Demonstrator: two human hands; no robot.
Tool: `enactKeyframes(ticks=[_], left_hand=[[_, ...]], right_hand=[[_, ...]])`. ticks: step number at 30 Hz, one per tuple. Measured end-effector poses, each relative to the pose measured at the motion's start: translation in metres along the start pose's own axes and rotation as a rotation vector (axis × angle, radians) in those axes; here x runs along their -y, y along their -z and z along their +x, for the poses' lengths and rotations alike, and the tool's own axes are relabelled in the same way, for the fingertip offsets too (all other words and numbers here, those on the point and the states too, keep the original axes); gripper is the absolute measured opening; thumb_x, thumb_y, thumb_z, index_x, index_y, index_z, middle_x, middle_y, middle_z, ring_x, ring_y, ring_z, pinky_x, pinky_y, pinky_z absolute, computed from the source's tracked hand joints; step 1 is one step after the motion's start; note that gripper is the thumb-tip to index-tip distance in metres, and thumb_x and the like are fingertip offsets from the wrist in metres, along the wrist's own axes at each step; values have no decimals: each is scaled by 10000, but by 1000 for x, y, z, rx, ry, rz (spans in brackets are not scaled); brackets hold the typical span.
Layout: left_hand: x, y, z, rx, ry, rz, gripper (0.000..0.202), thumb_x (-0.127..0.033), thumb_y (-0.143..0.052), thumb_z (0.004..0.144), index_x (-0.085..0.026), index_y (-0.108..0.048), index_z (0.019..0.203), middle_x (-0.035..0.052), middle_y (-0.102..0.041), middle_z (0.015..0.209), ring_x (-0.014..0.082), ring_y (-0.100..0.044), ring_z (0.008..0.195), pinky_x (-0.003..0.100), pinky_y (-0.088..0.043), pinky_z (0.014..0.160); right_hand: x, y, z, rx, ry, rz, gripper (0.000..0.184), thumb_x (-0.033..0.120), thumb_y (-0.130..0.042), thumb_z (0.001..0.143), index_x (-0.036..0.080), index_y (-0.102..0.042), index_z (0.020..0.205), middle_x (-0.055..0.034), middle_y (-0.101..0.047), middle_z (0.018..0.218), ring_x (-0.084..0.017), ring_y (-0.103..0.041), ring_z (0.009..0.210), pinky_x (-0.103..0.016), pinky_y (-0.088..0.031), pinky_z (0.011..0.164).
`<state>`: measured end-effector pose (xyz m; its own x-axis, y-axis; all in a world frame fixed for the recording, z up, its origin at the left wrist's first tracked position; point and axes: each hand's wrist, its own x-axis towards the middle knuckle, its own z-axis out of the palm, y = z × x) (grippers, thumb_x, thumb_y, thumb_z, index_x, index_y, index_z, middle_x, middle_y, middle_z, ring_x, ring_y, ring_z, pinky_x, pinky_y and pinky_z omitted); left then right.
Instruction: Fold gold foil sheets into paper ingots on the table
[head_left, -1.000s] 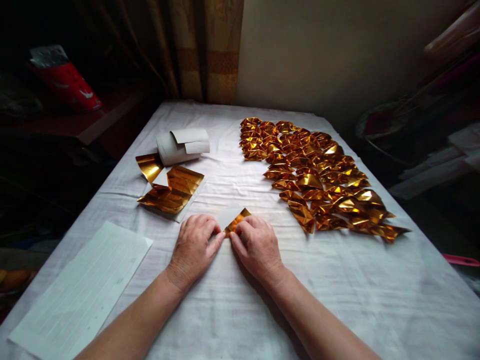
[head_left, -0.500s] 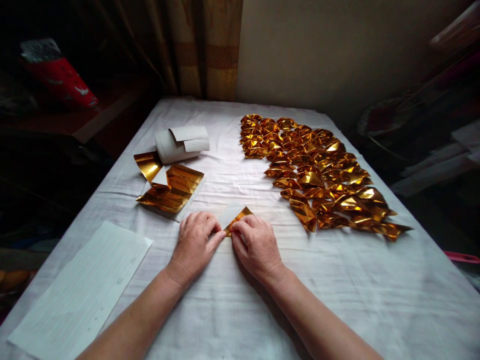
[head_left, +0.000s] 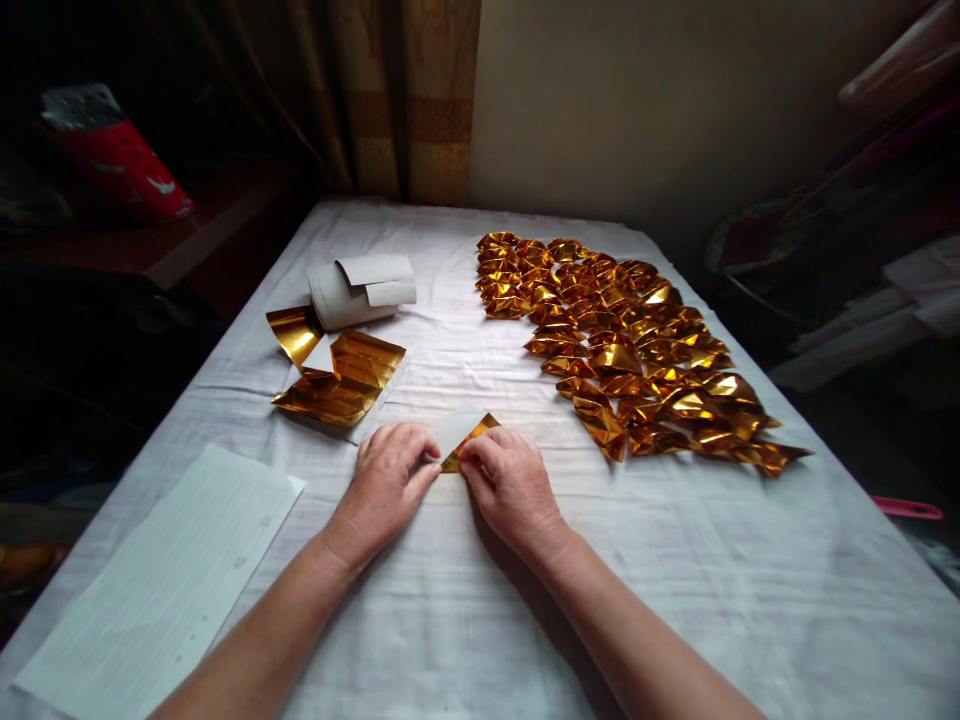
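Note:
A small gold foil sheet (head_left: 463, 440), white on its back, lies on the white tablecloth (head_left: 675, 580) near the table's middle. My left hand (head_left: 386, 485) and my right hand (head_left: 510, 485) meet over it, fingertips pinched on its near edge, folding it. Most of the sheet is hidden under my fingers. A loose stack of flat gold foil sheets (head_left: 341, 385) lies just beyond my left hand. To the right, several rows of folded gold foil pieces (head_left: 630, 350) cover the cloth.
A white paper roll (head_left: 360, 290) lies behind the flat foil stack. A lined white paper sheet (head_left: 165, 580) sits at the near left. A red object (head_left: 120, 160) rests on a dark surface at far left. Curtain and wall stand behind the table.
My hands stay on the gold sheet, with fingers shifting slightly as they press its near edge. The view has shifted a little.

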<state>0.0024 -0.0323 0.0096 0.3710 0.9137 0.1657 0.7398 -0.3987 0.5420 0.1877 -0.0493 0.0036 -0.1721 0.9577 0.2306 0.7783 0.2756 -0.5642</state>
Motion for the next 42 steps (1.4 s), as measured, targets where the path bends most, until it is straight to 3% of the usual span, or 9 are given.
enactKeyframes(ticks=[8,15,20,26,32,34,37,39,42], left_hand=[[1,2,1,33,-11,33,203,-182,-601,865,-301,-705,992,2,-637,1020,202,-546,988,367,-393,898],[-13,6,-3,-33,-116,199,205,-278,-662,854,-319,-715,1047,12,-639,1034,213,-550,983,388,-383,891],[-19,3,6,-74,-279,361,84,-308,-699,840,-242,-698,892,21,-668,967,214,-558,921,374,-386,847],[-20,9,22,-23,-557,586,189,-287,-580,925,-183,-604,770,17,-612,727,188,-530,726,347,-376,729],[-12,18,34,-39,-786,683,181,-147,-455,966,-180,-598,860,0,-592,681,157,-515,642,323,-382,679],[-5,21,37,-30,-808,672,180,-156,-443,975,-185,-607,908,0,-611,701,149,-536,655,316,-406,703],[7,24,39,-44,-813,642,181,-153,-445,971,-192,-620,953,28,-677,849,153,-593,768,317,-443,770],[12,25,37,-96,-802,628,187,-128,-455,956,-188,-632,947,51,-698,963,174,-616,861,332,-461,807],[11,22,27,-124,-708,587,188,-121,-474,939,-181,-652,958,61,-710,1005,192,-632,898,344,-486,819]], right_hand=[[-12,0,1,-3,74,88,124,130,-593,859,230,-654,816,-15,-654,821,-172,-591,791,-282,-406,707],[-26,10,-1,-172,92,97,278,38,-497,771,217,-641,928,-68,-671,1033,-219,-585,981,-362,-458,879],[-36,18,1,-113,64,29,343,29,-498,721,230,-654,951,-63,-672,1081,-240,-574,1026,-414,-453,919],[-42,18,4,-117,100,52,358,53,-504,741,224,-660,1013,-71,-669,1092,-237,-584,1039,-406,-476,913],[-47,16,5,-138,126,23,405,69,-558,749,241,-660,1101,-77,-639,1132,-224,-587,1031,-380,-495,897],[-48,15,5,-169,161,-33,385,82,-584,777,251,-671,1112,-90,-617,1185,-224,-581,1040,-372,-500,873],[-47,16,5,-216,241,-135,187,175,-619,860,269,-714,991,-87,-631,1192,-228,-581,1035,-361,-488,838],[-44,18,4,-203,297,-170,111,237,-617,898,268,-723,910,-67,-671,1119,-217,-591,990,-343,-472,808],[-36,20,2,-119,367,-149,141,248,-586,932,258,-718,883,-35,-712,974,-178,-600,880,-313,-446,779]])
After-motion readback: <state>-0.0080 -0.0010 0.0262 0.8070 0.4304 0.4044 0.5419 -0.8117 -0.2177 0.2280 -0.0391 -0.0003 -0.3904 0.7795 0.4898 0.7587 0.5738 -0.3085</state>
